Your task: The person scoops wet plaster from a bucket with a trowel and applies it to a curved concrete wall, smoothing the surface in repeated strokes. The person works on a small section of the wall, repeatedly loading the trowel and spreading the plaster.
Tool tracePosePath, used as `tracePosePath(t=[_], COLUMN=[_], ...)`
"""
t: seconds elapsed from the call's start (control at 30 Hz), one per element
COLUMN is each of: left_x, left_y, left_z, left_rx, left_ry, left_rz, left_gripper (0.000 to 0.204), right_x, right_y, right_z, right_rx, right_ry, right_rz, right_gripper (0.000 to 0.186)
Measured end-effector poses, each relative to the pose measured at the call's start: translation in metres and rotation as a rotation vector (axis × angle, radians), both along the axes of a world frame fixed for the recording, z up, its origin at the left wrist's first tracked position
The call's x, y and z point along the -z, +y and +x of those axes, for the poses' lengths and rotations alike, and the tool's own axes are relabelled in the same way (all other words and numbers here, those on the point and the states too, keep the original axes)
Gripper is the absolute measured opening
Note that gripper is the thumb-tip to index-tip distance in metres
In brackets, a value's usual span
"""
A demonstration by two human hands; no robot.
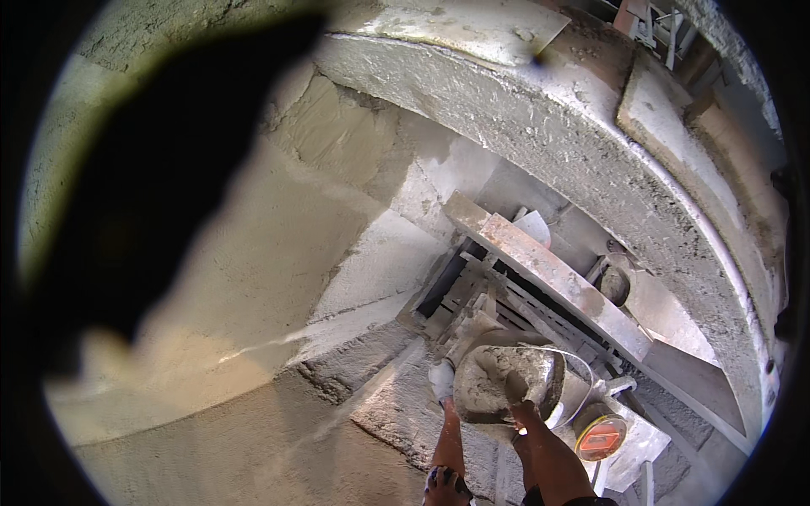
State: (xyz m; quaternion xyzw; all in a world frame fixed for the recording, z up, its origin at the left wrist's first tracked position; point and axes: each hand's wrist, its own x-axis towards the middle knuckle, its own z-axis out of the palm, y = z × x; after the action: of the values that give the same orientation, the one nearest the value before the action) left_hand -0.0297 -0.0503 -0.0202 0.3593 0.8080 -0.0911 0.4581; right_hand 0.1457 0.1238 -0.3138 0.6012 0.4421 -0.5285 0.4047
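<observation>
A round metal pan heaped with wet grey mortar sits low in the middle of the view. My right hand grips its near rim, fingers dug into the mortar. My left hand, pale with cement, holds the pan's left edge. Both forearms rise from the bottom edge. The pan hangs beside a freshly plastered grey wall on the left.
A mortar-crusted scaffold plank runs diagonally past the pan over a metal frame. A white bucket and a round orange lid lie to the right. A thick concrete edge curves above. A dark blurred shape hides the upper left.
</observation>
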Motion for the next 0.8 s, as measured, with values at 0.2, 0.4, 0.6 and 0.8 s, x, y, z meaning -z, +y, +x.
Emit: tracePosePath(t=[0.2,0.4,0.6,0.8], left_x=[0.005,0.022,-0.010,-0.014], left_y=[0.001,0.008,0.039,0.050], left_z=[-0.015,-0.036,-0.053,-0.067], left_rx=[0.026,0.263,0.009,0.007], left_ry=[-0.001,0.024,-0.015,0.040], left_rz=[0.004,0.145,-0.023,0.057], left_gripper=[0.052,0.047,0.057,0.061], right_x=[-0.054,-0.229,-0.506,-0.571], right_y=[-0.010,0.127,0.341,0.498], right_z=[0.054,-0.022,-0.189,-0.300], right_rx=[-0.116,-0.063,-0.232,-0.425], right_ry=[0.054,0.300,0.780,0.460], right_rz=[0.230,0.801,1.734,2.037], right_gripper=[0.084,0.037,0.036,0.064])
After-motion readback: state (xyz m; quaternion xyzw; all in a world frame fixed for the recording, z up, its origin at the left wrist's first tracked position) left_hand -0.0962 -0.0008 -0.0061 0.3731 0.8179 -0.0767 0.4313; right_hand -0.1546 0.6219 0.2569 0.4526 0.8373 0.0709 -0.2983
